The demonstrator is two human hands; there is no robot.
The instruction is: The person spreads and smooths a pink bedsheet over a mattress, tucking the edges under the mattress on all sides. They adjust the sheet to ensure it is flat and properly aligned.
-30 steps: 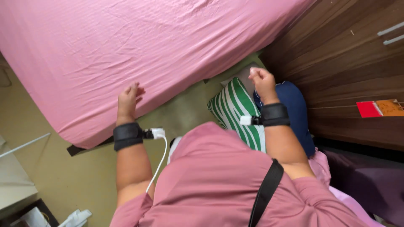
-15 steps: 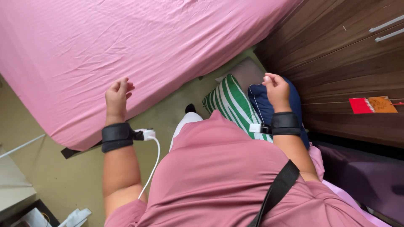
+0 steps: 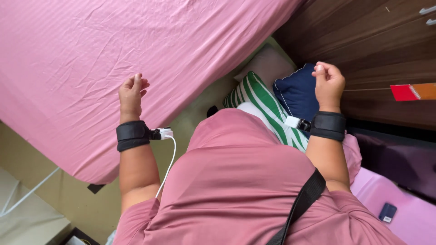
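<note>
The person is standing beside a bed, looking down over a pink shirt, with both hands raised in front of the chest and holding nothing. The left hand (image 3: 131, 92) is hovering above the pink bedsheet (image 3: 113, 54), near the bed's edge; its fingers are curling loosely inward, half closed, and not gripping the sheet. Whether the fingertips are touching the fabric cannot be told from this view. A black wrist strap (image 3: 132, 135) is wrapping the forearm just behind that hand, and a small white device (image 3: 165, 133) is sitting on the strap's inner side, with a white cable (image 3: 169, 159) running down from it toward the body.

The right hand (image 3: 328, 84) is curling into a loose fist, empty, and is hanging just above a navy blue pillow (image 3: 296, 93) lying on the floor below it. Another black wrist strap (image 3: 328, 125) is circling the forearm behind this hand, with a white device (image 3: 292, 122) on its inner side. Just beside the navy pillow, toward the left hand, a green-and-white striped pillow (image 3: 256, 102) is lying, partly hidden by the person's body. Beyond both, a pale pink pillow (image 3: 265, 63) is resting against the bed.

Past the right hand, on its outer side, a dark wooden wardrobe (image 3: 372, 41) is standing, with a red-and-orange tag (image 3: 411, 91) on its front. A black shoulder strap (image 3: 302, 204) is crossing the shirt below the right arm.
</note>
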